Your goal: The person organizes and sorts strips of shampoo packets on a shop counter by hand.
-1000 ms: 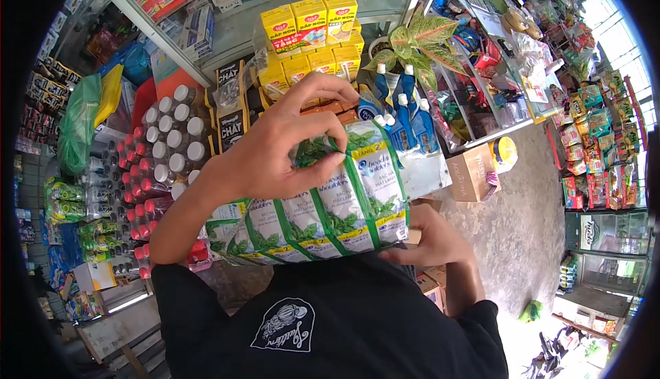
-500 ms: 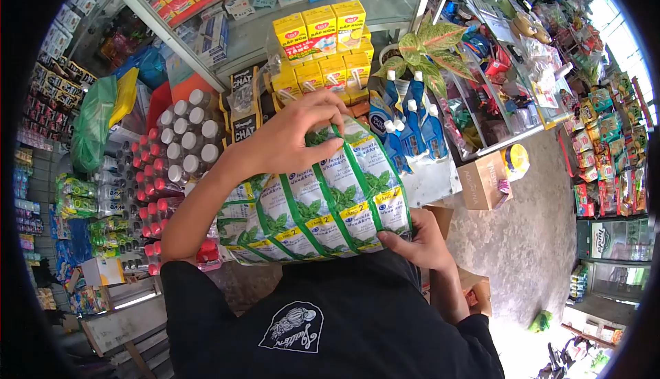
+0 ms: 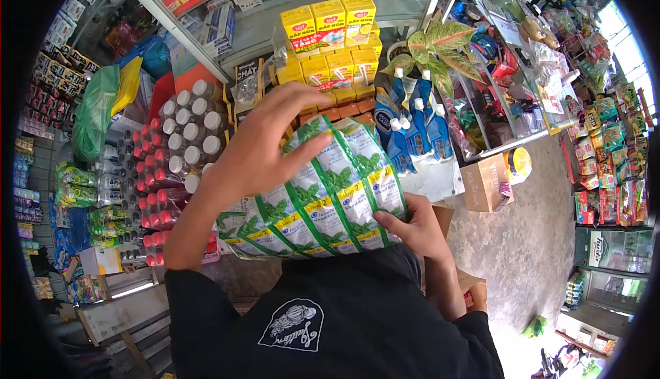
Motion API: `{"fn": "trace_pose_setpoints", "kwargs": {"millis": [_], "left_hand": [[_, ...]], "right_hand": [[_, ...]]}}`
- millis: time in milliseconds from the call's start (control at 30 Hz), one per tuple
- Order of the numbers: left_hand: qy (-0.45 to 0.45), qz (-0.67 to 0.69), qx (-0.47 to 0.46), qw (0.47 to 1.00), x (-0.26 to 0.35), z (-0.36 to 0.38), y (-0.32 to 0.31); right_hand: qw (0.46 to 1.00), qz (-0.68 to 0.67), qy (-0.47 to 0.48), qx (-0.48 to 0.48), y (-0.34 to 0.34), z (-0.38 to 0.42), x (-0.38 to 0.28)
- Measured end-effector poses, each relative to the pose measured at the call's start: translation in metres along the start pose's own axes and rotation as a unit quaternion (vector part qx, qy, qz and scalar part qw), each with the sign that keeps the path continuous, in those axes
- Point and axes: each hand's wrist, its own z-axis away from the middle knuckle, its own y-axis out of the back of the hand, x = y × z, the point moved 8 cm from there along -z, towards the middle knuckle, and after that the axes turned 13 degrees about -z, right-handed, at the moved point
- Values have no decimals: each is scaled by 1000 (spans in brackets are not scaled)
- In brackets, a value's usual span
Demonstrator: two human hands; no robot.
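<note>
Sachet bundle (image 3: 337, 197) between right-hand fingers (image 3: 397, 226)
</note>
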Motion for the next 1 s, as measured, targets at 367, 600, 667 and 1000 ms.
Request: {"fn": "trace_pose_setpoints", "kwargs": {"millis": [367,600,667,1000], "left_hand": [[-230,-254,-95,935,115,17,-65],[-256,-110,-237,931,110,-20,-85],[-268,-108,-258,922,108,-27,-86],[-257,-80,-259,928,114,-40,-74]], "right_hand": [[987,92,120,-51,-5,-27,-23],[986,108,97,-85,2,-5,-21],[985,94,119,-81,8,8,-11],[969,147,95,174,93,65,150]]}}
